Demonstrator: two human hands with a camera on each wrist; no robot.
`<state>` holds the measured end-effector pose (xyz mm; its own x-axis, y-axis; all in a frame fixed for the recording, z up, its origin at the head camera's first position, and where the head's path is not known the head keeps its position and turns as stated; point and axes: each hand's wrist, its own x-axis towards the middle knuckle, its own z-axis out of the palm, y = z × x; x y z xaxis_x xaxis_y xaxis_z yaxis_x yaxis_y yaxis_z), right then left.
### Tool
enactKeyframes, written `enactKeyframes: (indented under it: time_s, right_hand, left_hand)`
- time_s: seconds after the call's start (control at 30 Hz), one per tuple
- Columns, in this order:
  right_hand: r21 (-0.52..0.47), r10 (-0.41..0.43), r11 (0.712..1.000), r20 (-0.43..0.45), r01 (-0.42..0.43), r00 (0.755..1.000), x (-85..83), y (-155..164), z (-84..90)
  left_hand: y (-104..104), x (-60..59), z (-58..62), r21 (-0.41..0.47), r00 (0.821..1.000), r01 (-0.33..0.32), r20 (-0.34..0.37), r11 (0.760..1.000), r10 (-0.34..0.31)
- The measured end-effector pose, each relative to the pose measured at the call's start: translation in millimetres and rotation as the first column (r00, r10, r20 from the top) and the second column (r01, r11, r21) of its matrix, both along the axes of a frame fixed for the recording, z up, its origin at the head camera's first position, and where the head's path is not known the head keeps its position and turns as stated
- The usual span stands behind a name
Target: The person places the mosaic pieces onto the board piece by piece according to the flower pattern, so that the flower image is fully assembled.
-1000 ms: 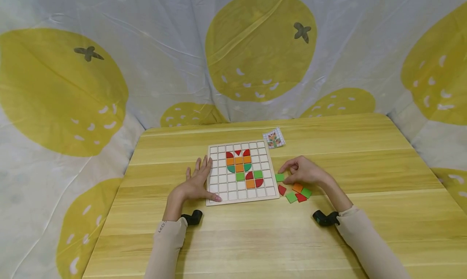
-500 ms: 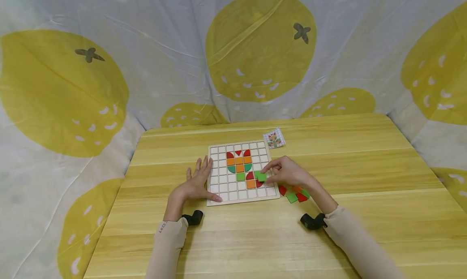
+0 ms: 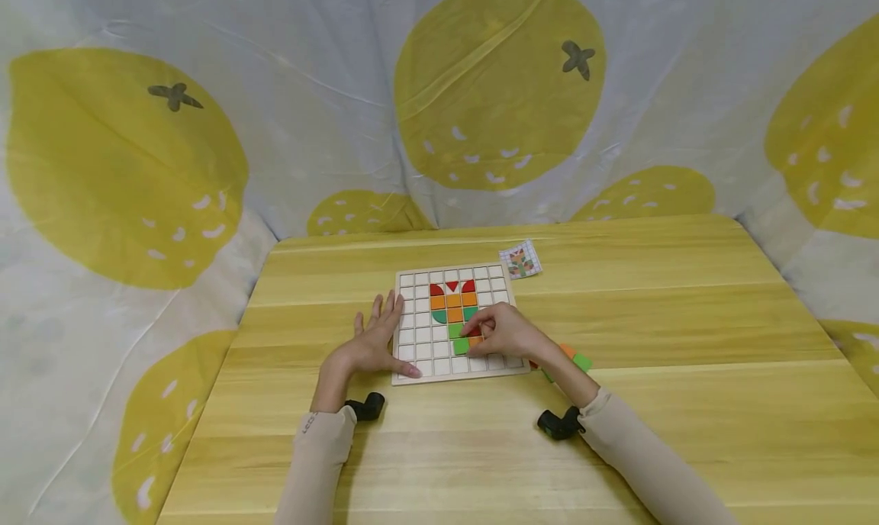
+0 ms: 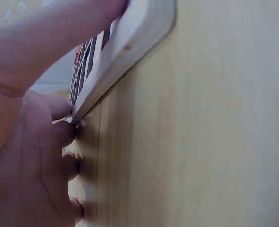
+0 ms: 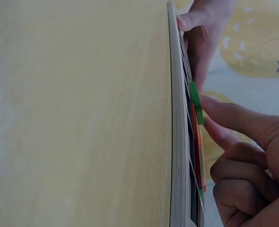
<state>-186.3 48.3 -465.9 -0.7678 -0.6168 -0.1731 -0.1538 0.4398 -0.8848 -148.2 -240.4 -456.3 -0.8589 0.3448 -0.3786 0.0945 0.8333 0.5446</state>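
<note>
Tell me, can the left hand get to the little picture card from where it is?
Probably not without moving: the left hand rests flat at the board's left edge, while the card lies beyond the far right corner, with bare table between.

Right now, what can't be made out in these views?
- Head view: the right hand covers part of the grid board, hiding the tiles beneath it.
- Head view: the pattern card is too small to read.
- Head view: the loose tiles are partly hidden by the right wrist.
- Left wrist view: the left hand blocks most of the board.

— We find the head view evenly bright and sharp; soft shadows lie under the forearms, and the edges bow slightly.

— We note both wrist views blurred up close, colours washed pale.
</note>
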Motion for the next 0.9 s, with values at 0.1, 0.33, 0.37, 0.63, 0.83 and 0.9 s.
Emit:
enactKeyframes:
  time_s: [0.1,0.33,0.37,0.63,0.83,0.9]
  right_hand:
    - [-0.005,-0.009,1.000,-0.006,0.009,1.000,0.2,0.9,-1.3]
    - [-0.003,-0.019,1.000,-0.027,0.019,0.999,2.9,-3.7,-4.2]
    - [0.000,-0.022,1.000,-0.028,0.022,0.999,3.2,-4.7,-4.6]
    - [0.008,-0.052,0.999,-0.033,0.052,0.998,4.0,-7.8,-4.2]
    - [0.008,-0.052,0.999,-0.025,0.052,0.998,5.6,-8.3,-3.4]
    - [-0.004,-0.045,0.999,-0.021,0.045,0.999,5.6,-6.1,-3.1]
  left_hand:
    - [0.2,-0.1,0.6,-0.003,1.000,0.000,0.001,1.000,0.000]
    - [-0.2,-0.1,-0.5,-0.006,1.000,-0.007,0.002,1.000,0.007]
    - [-0.3,-0.1,-0.6,-0.007,1.000,-0.008,0.002,1.000,0.008]
    - [-1.3,-0.3,-0.8,0.001,1.000,-0.013,0.001,1.000,0.013]
    - [-1.4,-0.8,-1.8,0.002,1.000,-0.011,0.003,1.000,0.011]
    - [-0.9,-1.1,-2.2,0.002,1.000,-0.008,0.003,1.000,0.008]
